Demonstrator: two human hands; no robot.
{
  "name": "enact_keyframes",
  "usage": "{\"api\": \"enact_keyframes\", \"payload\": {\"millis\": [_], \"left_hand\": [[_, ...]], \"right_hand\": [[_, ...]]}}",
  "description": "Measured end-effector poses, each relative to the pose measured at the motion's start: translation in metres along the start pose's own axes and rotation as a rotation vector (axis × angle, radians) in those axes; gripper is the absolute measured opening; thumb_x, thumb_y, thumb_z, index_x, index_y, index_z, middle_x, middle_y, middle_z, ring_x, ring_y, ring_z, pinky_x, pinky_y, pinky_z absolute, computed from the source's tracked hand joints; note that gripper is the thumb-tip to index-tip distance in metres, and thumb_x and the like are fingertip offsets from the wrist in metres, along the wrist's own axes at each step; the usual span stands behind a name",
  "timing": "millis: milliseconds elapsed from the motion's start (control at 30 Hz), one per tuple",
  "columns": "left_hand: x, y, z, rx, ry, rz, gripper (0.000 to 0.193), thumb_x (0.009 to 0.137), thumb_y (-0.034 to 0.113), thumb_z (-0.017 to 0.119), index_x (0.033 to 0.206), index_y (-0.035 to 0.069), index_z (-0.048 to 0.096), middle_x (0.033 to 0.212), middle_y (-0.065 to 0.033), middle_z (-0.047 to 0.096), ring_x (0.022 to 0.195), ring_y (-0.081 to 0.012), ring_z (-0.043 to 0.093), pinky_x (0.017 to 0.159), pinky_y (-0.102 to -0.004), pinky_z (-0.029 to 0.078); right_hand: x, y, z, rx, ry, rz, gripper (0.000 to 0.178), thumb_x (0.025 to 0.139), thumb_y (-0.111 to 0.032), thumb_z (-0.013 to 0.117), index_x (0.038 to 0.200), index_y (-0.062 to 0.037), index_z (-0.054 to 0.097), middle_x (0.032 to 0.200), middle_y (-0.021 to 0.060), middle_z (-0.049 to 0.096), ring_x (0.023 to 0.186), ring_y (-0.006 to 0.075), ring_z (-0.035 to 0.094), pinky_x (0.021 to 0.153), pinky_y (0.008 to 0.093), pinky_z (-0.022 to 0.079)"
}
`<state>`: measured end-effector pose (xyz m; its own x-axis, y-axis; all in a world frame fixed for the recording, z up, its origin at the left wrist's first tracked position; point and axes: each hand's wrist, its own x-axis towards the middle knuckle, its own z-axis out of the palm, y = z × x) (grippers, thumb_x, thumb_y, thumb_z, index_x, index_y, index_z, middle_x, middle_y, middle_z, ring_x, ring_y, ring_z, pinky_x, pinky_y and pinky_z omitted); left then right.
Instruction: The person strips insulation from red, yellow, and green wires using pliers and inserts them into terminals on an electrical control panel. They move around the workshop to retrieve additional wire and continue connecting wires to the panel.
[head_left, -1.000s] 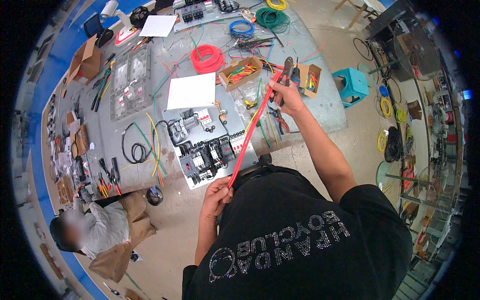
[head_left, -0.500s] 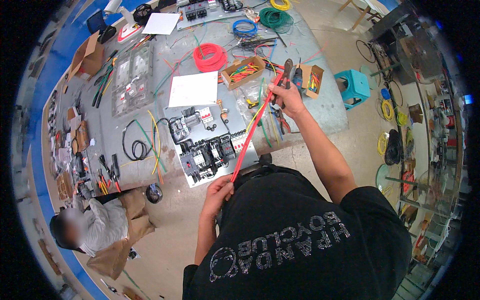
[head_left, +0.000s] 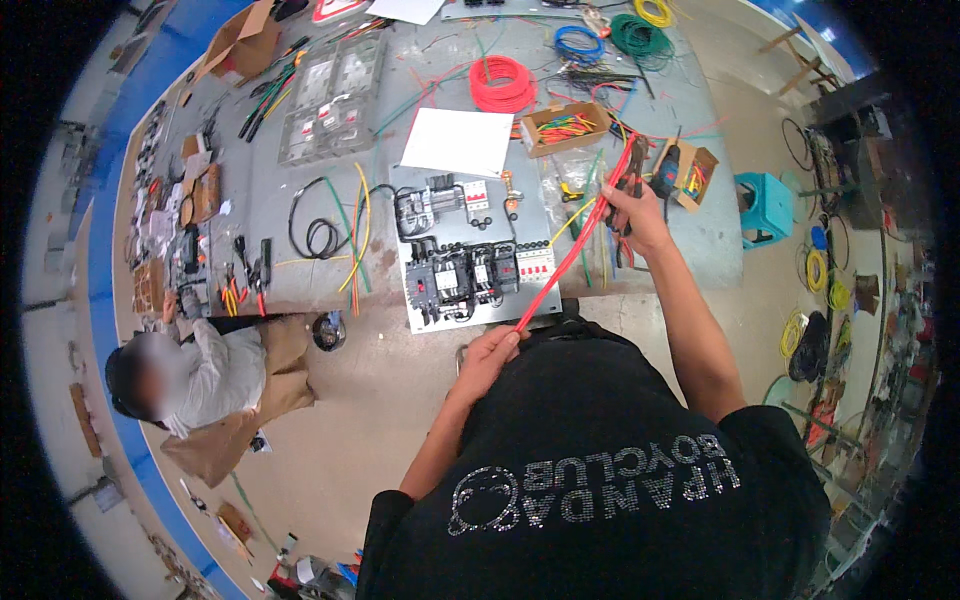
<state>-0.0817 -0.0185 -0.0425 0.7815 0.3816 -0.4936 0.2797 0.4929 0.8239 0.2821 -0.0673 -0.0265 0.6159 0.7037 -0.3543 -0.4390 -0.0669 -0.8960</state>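
Note:
A bundle of long red wires [head_left: 572, 262] stretches diagonally between my hands, in front of the table edge and across its right part. My left hand [head_left: 488, 362] pinches the lower end close to my shirt. At the upper end my right hand [head_left: 640, 217] is closed round a pair of dark pliers [head_left: 635, 172] together with the red wires; the jaws point away from me, and the fingers partly hide how the two lie together. Left of the bundle a metal mounting plate [head_left: 425, 318] carries black contactors [head_left: 452, 280], a row of breakers [head_left: 535, 265] and wiring.
On the table [head_left: 330, 275] are a white paper sheet [head_left: 458, 140], a red wire coil [head_left: 503, 84], a carton of wire pieces [head_left: 565, 130] and a power tool [head_left: 666, 172]. A seated person [head_left: 215, 375] works at the left. A turquoise stool [head_left: 765, 210] stands right.
The whole view has shifted, so the table's things appear further right and higher. Both hands keep hold of the red wires, which stay stretched between them.

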Motion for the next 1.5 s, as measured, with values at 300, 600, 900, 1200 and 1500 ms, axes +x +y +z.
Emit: {"api": "enact_keyframes", "payload": {"millis": [300, 600, 900, 1200, 1500], "left_hand": [[0.007, -0.001, -0.005, -0.159, -0.006, 0.024, 0.031, 0.106, 0.027, 0.049, 0.114, 0.002, 0.065, 0.070, 0.0030, 0.051, 0.060, -0.0049, 0.041, 0.055, -0.0209, 0.032], [0.014, -0.010, -0.013, -0.233, 0.156, 0.030, 0.032, 0.105, 0.027, 0.049, 0.120, 0.002, 0.062, 0.086, -0.0071, 0.070, 0.064, -0.0090, 0.056, 0.060, -0.0237, 0.045], [0.003, -0.026, -0.032, -0.217, 0.268, 0.037, 0.030, 0.103, 0.025, 0.055, 0.119, 0.001, 0.063, 0.081, -0.0053, 0.068, 0.063, -0.0095, 0.057, 0.061, -0.0239, 0.046], [-0.006, -0.019, -0.025, -0.279, 0.344, -0.007, 0.028, 0.103, 0.025, 0.056, 0.115, 0.002, 0.064, 0.079, -0.0043, 0.067, 0.062, -0.0099, 0.055, 0.061, -0.0244, 0.045], [-0.024, -0.046, -0.039, -0.329, 0.523, 0.027, 0.027, 0.102, 0.025, 0.057, 0.115, 0.003, 0.066, 0.080, -0.0024, 0.067, 0.062, -0.0081, 0.057, 0.059, -0.0221, 0.044]], "right_hand": [[-0.044, 0.051, 0.057, -0.209, -0.211, 0.125, 0.025, 0.089, -0.010, 0.071, 0.110, -0.0015, 0.060, 0.086, 0.0056, 0.066, 0.069, 0.0134, 0.064, 0.061, 0.0309, 0.054], [-0.026, 0.056, 0.046, -0.015, -0.134, 0.221, 0.016, 0.092, -0.016, 0.066, 0.099, -0.0043, 0.057, 0.072, 0.0031, 0.059, 0.061, 0.0152, 0.060, 0.061, 0.0338, 0.054], [0.024, 0.098, -0.089, -0.337, 0.098, 0.325, 0.012, 0.087, -0.013, 0.064, 0.084, -0.0029, 0.058, 0.067, 0.0075, 0.060, 0.050, 0.0194, 0.058, 0.049, 0.0363, 0.053], [0.087, 0.170, -0.166, -0.924, 0.222, 0.265, 0.024, 0.074, -0.021, 0.063, 0.083, -0.0008, 0.071, 0.074, 0.0183, 0.071, 0.064, 0.0266, 0.071, 0.063, 0.0390, 0.057], [0.045, 0.152, -0.118, -0.823, 0.163, 0.201, 0.014, 0.084, -0.013, 0.059, 0.085, 0.0005, 0.064, 0.066, 0.0136, 0.066, 0.047, 0.0209, 0.063, 0.041, 0.0338, 0.049]]}}
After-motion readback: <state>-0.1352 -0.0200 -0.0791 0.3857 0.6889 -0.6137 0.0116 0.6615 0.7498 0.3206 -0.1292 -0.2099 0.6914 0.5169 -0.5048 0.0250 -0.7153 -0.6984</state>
